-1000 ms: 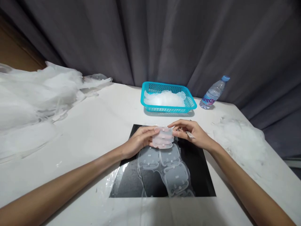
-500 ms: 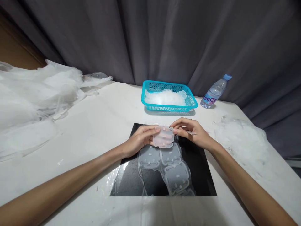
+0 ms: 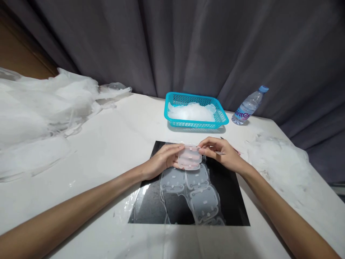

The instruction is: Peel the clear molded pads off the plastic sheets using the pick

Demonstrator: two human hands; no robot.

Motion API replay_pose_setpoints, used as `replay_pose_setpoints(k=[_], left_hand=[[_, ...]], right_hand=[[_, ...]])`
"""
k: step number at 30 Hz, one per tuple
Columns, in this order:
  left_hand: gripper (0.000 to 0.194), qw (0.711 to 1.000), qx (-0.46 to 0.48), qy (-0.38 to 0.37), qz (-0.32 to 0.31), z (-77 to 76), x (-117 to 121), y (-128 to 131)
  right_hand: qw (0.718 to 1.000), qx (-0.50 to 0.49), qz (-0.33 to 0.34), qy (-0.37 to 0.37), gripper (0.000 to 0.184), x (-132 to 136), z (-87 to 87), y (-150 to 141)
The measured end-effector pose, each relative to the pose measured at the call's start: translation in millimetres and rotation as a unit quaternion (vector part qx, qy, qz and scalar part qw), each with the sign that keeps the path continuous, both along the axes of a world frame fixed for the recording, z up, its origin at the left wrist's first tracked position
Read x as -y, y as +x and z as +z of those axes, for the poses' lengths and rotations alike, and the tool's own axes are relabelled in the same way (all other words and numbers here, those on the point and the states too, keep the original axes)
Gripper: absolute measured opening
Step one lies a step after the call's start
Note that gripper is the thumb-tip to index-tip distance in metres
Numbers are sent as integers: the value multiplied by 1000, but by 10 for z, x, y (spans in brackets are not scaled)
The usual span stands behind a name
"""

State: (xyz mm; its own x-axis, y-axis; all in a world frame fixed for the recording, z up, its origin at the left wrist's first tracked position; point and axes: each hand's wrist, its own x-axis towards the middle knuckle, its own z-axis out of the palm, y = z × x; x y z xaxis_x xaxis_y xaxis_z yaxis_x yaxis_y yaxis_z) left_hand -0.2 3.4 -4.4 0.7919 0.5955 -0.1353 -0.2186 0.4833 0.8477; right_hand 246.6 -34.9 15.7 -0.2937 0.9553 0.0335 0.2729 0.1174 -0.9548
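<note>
My left hand (image 3: 161, 160) holds a translucent rounded-square piece (image 3: 190, 157) with small holes and slots, thumb in front and fingers showing through from behind. At the piece's upper right corner, the thumb and forefinger of my right hand (image 3: 223, 154) are closed in a pinch. A slim tool (image 3: 220, 153) is tucked in the right hand; its kind is mostly hidden. Below the hands, a translucent sheet (image 3: 204, 203) of several similar joined pieces lies on a black mat (image 3: 234, 212), with thin film strips trailing around it.
Behind the mat stands a blue perforated basket (image 3: 198, 125) with translucent pieces in it. A water bottle (image 3: 247, 107) is to its right. Heaps of translucent film lie at left (image 3: 54, 104) and right (image 3: 280, 162) on the white table (image 3: 115, 133). A grey curtain (image 3: 185, 46) hangs behind.
The view has shifted slightly. Both hands stay on the piece, and the right fingers move a little at its upper right corner. The tool in the right hand has turned slightly.
</note>
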Motion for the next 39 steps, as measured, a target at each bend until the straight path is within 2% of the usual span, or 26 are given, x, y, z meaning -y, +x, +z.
replay_pose_setpoints(k=[4, 6, 21, 24, 27, 29, 31, 35, 37, 39], left_hand=[[80, 998, 1, -35, -49, 10, -30, -22], [91, 997, 9, -48, -59, 22, -38, -33], [95, 998, 5, -33, -61, 1, -44, -26], [86, 999, 2, -16, -40, -5, -31, -16], [60, 1000, -5, 26, 14, -2, -1, -17], [48, 997, -16, 54, 49, -1, 22, -22], [46, 994, -29, 73, 71, -8, 41, -23], [38, 990, -47, 112, 76, -31, 62, -6], [31, 981, -59, 164, 88, -29, 60, -27], [26, 956, -96, 263, 91, -10, 46, -106]], right_hand=[[1000, -1, -6, 1, 26, -12, -19, 7], [1000, -2, -6, 1, 26, -13, -20, 8], [1000, 18, -7, 14, 28, -12, 3, 20], [999, 35, -7, 21, 28, -33, 31, 50], [998, 25, -29, 54, 28, -163, 103, 102], [994, 8, -51, 96, 28, -350, 175, 146], [985, 20, -87, 150, 30, -611, 261, 197], [943, 139, -197, 231, 36, -1117, 409, 286], [929, 167, -223, 243, 41, -1194, 433, 290], [923, 174, -232, 253, 49, -1088, 420, 243]])
